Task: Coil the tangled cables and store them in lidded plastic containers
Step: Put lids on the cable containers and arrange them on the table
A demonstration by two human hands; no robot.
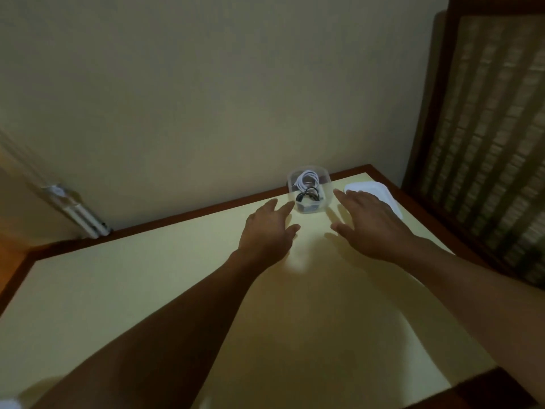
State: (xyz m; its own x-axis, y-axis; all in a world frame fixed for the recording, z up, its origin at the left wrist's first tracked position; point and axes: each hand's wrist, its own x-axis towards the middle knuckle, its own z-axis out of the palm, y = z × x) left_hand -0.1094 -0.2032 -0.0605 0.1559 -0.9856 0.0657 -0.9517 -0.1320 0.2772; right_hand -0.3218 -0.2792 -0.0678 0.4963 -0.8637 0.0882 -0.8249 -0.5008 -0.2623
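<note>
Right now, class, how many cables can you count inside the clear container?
2. A white cable is coiled at the back of the clear container, a black cable nearer the front. More may lie hidden underneath.

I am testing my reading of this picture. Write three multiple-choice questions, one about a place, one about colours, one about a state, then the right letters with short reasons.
1. Where is the white lid relative to the clear container?
A. on it
B. on the table, to its right
C. inside it

2. Which cables lie inside the container?
A. one white cable, one black cable
B. red and blue
C. both green

3. The container is:
A. closed
B. open on top
C. tipped over

Answers: B, the lid lies flat beside it; A, a white coil sits behind a black one; B, nothing covers its rim.
</note>
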